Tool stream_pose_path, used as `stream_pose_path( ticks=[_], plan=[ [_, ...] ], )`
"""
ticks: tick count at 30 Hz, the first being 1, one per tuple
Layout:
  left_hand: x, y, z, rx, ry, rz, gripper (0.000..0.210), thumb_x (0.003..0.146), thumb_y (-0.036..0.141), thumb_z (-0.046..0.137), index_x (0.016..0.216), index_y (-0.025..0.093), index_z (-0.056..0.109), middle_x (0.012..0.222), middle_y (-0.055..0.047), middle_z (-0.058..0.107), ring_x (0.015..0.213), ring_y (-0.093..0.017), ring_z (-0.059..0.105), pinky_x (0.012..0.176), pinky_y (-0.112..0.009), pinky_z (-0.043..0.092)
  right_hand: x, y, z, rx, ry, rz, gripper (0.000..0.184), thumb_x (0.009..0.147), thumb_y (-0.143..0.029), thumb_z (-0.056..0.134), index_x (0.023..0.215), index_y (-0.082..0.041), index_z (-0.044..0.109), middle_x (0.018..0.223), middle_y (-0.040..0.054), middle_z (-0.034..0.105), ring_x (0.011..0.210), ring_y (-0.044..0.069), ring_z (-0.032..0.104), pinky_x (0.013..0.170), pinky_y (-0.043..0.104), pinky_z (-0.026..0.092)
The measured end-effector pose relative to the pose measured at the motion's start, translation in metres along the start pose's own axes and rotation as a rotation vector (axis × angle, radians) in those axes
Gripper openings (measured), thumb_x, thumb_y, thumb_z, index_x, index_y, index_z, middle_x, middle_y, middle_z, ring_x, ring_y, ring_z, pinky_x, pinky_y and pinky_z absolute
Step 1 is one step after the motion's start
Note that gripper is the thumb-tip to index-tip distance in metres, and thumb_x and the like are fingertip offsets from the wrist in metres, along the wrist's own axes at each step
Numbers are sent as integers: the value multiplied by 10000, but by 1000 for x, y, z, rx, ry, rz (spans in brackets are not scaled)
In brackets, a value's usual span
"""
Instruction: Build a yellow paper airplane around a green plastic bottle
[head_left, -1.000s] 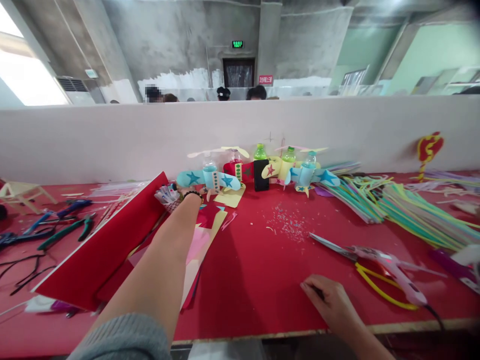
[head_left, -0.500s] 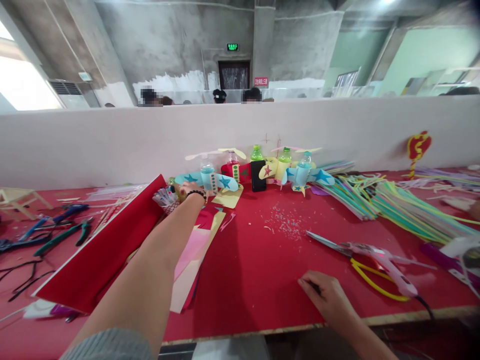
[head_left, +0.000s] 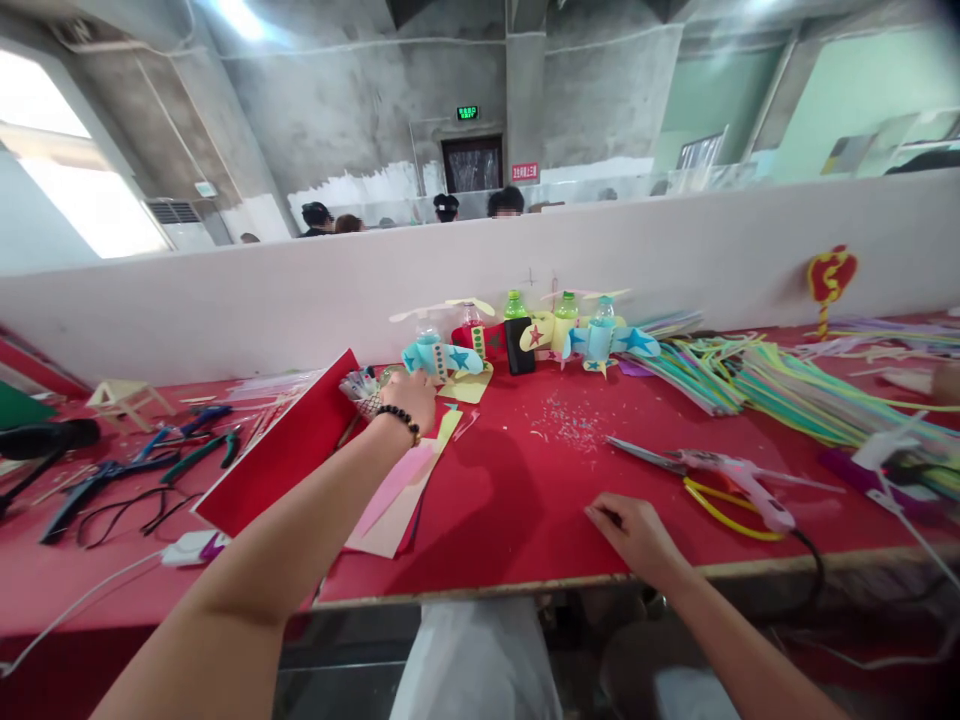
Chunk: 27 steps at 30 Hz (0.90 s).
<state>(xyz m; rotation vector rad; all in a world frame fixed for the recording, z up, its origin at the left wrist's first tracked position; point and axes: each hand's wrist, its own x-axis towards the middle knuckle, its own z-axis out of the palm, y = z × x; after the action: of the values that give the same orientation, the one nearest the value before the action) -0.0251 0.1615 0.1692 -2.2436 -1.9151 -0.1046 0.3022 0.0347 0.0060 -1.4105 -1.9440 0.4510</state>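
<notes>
My left hand (head_left: 412, 400), with a dark bead bracelet at the wrist, reaches over the table beside a pen holder (head_left: 367, 392) full of pens. Just beyond it stands a bottle airplane with blue starred paper wings (head_left: 459, 358). The back of the hand hides its fingertips, so a grip cannot be made out. Near the front edge my right hand (head_left: 634, 535) rests on the red table (head_left: 502, 510), fingers curled in and nothing visible in them. Coloured paper sheets (head_left: 401, 500) lie below my left forearm. Scissors with yellow handles (head_left: 712, 510) and a pink glue gun (head_left: 742, 480) lie right of my right hand.
More bottle airplanes (head_left: 600, 340) and a black phone (head_left: 518, 345) stand by the white partition (head_left: 337, 290). Paper scraps (head_left: 566, 425) dot the middle. Pipe cleaners (head_left: 780, 390) pile up at right. A red board (head_left: 292, 450) and pliers (head_left: 195, 458) are at left.
The view has shifted, showing more of the left side and the table's front edge. My left hand stays by the pen holder and the blue airplane, its back now more over them. My right hand keeps its pose.
</notes>
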Motion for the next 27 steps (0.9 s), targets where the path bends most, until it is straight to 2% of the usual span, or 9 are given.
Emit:
stream_pose_path(
  ticks=[3, 5, 7, 10, 15, 19, 22, 27],
  plan=[
    [-69, 3, -19, 72, 55, 55, 304, 766, 208, 664, 1067, 160, 667, 1296, -176, 538, 1180, -419, 484, 921, -528, 433, -2, -1, 1, 15, 31, 8, 320, 913, -399, 507, 681, -195, 588, 620, -2, 572, 577, 129, 496, 571, 249, 343],
    [-114, 8, -23, 108, 187, 166, 308, 786, 231, 628, 1092, 200, 650, 1268, -140, 553, 1101, -359, 523, 900, -478, 449, -6, -4, 1, 29, 66, 34, 302, 895, -406, 525, 691, -195, 593, 635, 2, 577, 590, 134, 498, 578, 252, 348],
    [-151, 17, -15, 72, 266, 235, 321, 784, 240, 620, 1103, 222, 646, 1293, -117, 543, 1036, -318, 541, 900, -456, 458, -15, -9, 0, 45, 106, 75, 301, 890, -420, 522, 702, -197, 594, 639, 3, 574, 596, 137, 495, 584, 253, 356],
    [-187, 37, 17, -67, 268, 299, 386, 772, 241, 632, 1157, 268, 633, 1325, -77, 531, 972, -276, 551, 877, -424, 485, -42, -19, 0, 74, 144, 141, 336, 905, -457, 489, 709, -201, 582, 634, -2, 560, 595, 137, 486, 589, 252, 370],
    [-206, 72, 78, -274, 301, 352, 484, 774, 183, 654, 1250, 253, 594, 1377, -97, 513, 1155, -303, 516, 966, -451, 455, -118, -26, 16, 98, 101, 260, 376, 910, -487, 455, 675, -210, 553, 593, -13, 537, 590, 141, 511, 591, 250, 396],
    [-206, 81, 105, -437, 371, 364, 547, 827, 175, 618, 1356, 244, 499, 1475, -113, 435, 1311, -304, 441, 1075, -487, 385, -172, -8, 45, 94, -12, 354, 351, 855, -457, 456, 612, -220, 544, 546, -9, 558, 550, 154, 517, 533, 257, 389],
    [-206, 78, 118, -550, 395, 310, 595, 843, 211, 635, 1402, 256, 437, 1507, -117, 385, 1356, -300, 412, 1097, -501, 383, -187, 13, 61, 77, -103, 385, 298, 765, -425, 505, 544, -226, 532, 495, -11, 560, 506, 156, 503, 508, 264, 372],
    [-205, 77, 134, -682, 440, 240, 610, 846, 228, 654, 1407, 278, 420, 1477, -106, 410, 1356, -275, 422, 1102, -480, 413, -185, 35, 70, 54, -180, 420, 322, 771, -440, 450, 538, -232, 526, 505, 10, 584, 524, 171, 530, 520, 270, 390]
  ],
)
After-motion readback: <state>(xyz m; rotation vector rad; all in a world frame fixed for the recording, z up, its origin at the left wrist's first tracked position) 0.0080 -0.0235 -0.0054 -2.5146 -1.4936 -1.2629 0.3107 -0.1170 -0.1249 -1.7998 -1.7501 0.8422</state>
